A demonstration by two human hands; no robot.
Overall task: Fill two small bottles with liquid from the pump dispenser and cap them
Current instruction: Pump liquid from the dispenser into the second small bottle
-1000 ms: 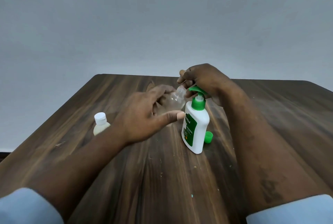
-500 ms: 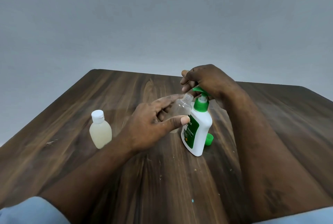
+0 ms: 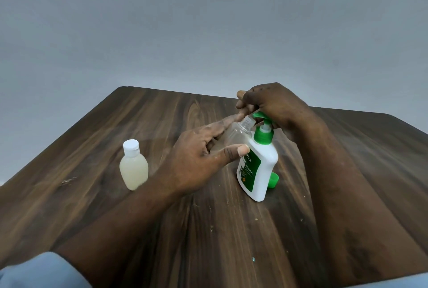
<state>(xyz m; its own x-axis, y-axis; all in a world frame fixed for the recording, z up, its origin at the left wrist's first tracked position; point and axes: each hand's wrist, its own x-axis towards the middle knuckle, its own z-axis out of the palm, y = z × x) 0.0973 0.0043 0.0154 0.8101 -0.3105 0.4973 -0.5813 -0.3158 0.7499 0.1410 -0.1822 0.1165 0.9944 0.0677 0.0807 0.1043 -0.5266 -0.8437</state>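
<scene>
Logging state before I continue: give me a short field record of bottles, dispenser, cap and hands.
filled bottle: upright, white cap on, apart at left, untouched
pump dispenser: upright, white with green pump
empty bottle: clear, uncapped, tilted, mouth at the pump spout
green cap: loose on table beside dispenser
left hand: holds empty bottle
right hand: fingers curled over pump head

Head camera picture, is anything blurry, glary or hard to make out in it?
Head view: soft even light, faint shadows, no harsh glare; the clear bottle in the left hand nearly vanishes against the wood table; the pump dispenser and capped bottle look sharp; the sleeve at the bottom edge is soft.
</scene>
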